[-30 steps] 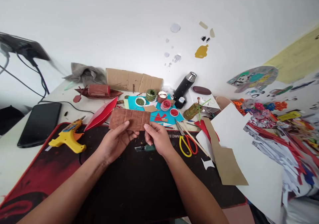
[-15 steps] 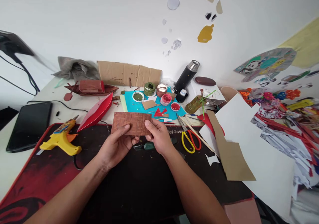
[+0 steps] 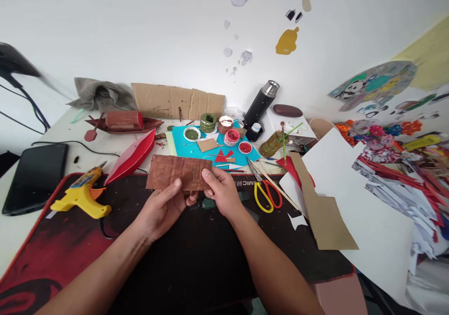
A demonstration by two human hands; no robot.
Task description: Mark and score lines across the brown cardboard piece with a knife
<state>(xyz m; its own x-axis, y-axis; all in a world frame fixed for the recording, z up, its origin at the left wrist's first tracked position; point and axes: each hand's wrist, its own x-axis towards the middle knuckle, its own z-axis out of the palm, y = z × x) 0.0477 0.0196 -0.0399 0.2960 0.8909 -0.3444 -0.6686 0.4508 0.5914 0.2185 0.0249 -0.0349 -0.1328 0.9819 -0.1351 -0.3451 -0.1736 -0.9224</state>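
A brown painted cardboard rectangle (image 3: 175,171) is held flat over the dark desk mat (image 3: 182,254). My left hand (image 3: 161,210) supports its lower edge, thumb on top and fingers under it. My right hand (image 3: 221,192) pinches its right end between thumb and fingers. Under my hands lies a green-handled cutter (image 3: 210,203). A red paper boat hull (image 3: 131,156) lies just left of the cardboard.
A yellow glue gun (image 3: 80,197) and a black tablet (image 3: 33,175) lie at the left. Paint pots (image 3: 224,135) on blue paper, a black flask (image 3: 261,102), scissors (image 3: 266,196), a brown model boat (image 3: 121,121), and white and brown sheets (image 3: 351,203) crowd the back and right.
The brown cardboard has shifted slightly left and lower in my hands; my left thumb slid along its edge. The view tilted down a little.
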